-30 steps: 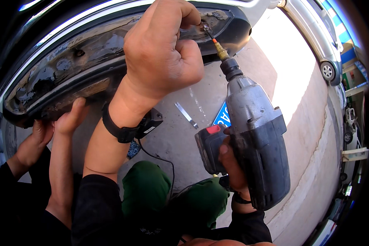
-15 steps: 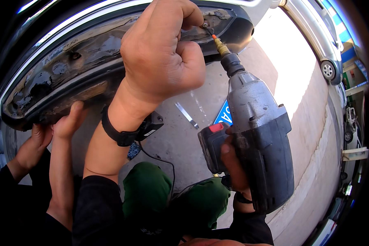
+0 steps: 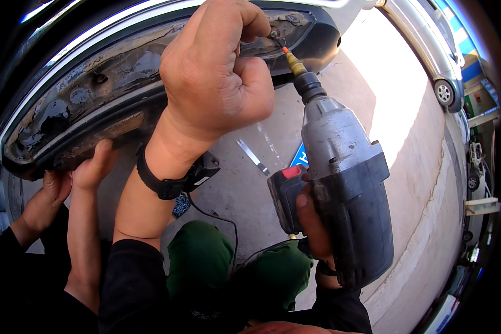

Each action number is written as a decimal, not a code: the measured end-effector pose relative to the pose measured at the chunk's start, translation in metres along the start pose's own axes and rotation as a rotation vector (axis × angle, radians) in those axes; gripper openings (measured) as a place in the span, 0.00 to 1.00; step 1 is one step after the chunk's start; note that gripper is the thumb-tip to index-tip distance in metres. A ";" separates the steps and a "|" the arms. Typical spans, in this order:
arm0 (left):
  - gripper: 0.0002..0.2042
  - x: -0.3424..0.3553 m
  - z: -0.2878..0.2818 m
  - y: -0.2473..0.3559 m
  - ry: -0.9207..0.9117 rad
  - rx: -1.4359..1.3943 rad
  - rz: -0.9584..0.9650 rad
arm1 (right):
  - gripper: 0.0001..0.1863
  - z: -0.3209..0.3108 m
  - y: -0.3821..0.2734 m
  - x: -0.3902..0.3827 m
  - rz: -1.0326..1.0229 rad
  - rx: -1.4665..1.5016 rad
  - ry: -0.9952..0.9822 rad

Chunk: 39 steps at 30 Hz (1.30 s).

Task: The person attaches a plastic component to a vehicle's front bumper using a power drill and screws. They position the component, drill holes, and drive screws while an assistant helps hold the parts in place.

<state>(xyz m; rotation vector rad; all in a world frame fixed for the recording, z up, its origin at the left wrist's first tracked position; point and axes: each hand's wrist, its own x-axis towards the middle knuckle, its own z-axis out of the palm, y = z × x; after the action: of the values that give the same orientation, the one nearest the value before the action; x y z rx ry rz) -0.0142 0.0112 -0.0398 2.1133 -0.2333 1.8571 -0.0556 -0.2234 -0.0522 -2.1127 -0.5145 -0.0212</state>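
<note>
My right hand [image 3: 315, 222] grips the handle of a grey and black cordless impact driver [image 3: 348, 183]. Its yellowish bit holder [image 3: 296, 64], with a thin orange-banded bit [image 3: 285, 49], points up at a bolt [image 3: 274, 34] in a dirty dark bumper-like panel [image 3: 117, 67]. Close to that bolt, my left hand [image 3: 220, 72] is closed, its index finger bent against the panel; whatever the fingertips hold is hidden. A black strap with a small device [image 3: 200, 172] circles my left wrist.
At the left, another person's hands [image 3: 92, 167] hold the panel's lower edge. On the concrete floor lie a flat metal strip [image 3: 253, 157] and a blue plate [image 3: 299, 156], partly behind the driver. A cable [image 3: 220, 216] runs past my knees. A parked car [image 3: 437, 61] stands far right.
The impact driver and my right hand have shifted slightly left, the bit staying close to the bolt. My left hand has moved a little left too. The other person's hands look nearly still.
</note>
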 end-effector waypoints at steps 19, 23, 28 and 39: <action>0.15 -0.001 0.003 -0.002 0.009 -0.017 -0.076 | 0.19 -0.008 0.004 0.005 0.009 -0.080 -0.295; 0.15 -0.003 0.000 -0.002 0.013 -0.004 -0.059 | 0.20 -0.006 -0.001 0.005 -0.065 0.016 -0.333; 0.14 -0.004 -0.001 -0.001 0.035 0.017 -0.043 | 0.19 -0.007 0.008 -0.010 -0.111 0.061 -0.256; 0.12 -0.027 -0.013 0.018 -0.146 0.041 -0.028 | 0.16 0.039 0.105 -0.014 0.179 0.823 0.217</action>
<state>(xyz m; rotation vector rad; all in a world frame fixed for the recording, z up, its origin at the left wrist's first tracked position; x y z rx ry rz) -0.0362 -0.0035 -0.0623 2.2713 -0.1994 1.7077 -0.0366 -0.2475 -0.1606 -1.3187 -0.1507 0.0547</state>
